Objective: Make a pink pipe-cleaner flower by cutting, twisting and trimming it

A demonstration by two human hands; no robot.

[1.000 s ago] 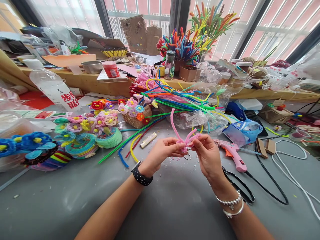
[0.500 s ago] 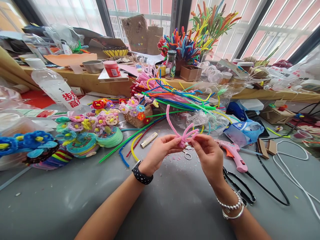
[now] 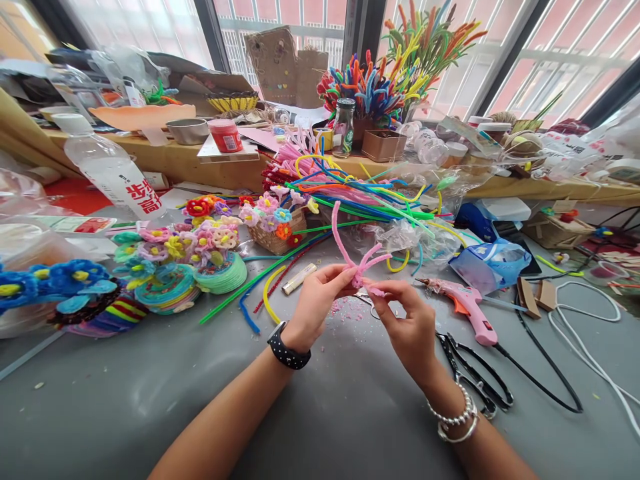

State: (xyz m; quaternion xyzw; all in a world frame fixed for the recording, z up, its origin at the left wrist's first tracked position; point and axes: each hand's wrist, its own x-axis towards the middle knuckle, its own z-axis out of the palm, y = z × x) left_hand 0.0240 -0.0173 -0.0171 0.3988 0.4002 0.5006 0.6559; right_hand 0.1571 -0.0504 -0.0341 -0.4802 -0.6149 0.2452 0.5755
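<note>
Both hands meet above the grey counter [image 3: 325, 413], working one pink pipe cleaner [image 3: 350, 257]. Her left hand [image 3: 320, 303], a black dotted watch [image 3: 289, 348] on its wrist, pinches the twisted knot of the pipe cleaner between thumb and forefinger, fingers closed tight on it. Right hand [image 3: 407, 327], with silver bracelets [image 3: 455, 420] at the wrist, pinches a short end of the same piece just beside the left fingertips, also closed on it. From the knot one long pink strand curves up and to the left, and a few shorter strands fan out to the right.

Pink fluff crumbs [image 3: 345, 308] lie on the counter under the hands. Just right of the right hand lie black scissors [image 3: 473, 377] and a pink glue gun [image 3: 463, 303] with its black cord. Left of the hands sit loose green, yellow and blue stems [image 3: 260, 287], then a small basket of pipe-cleaner flowers [image 3: 273, 227] and stacked coils topped with flowers [image 3: 190, 267]. Behind, a heap of coloured stems [image 3: 350, 190] spreads across clear bags.
</note>
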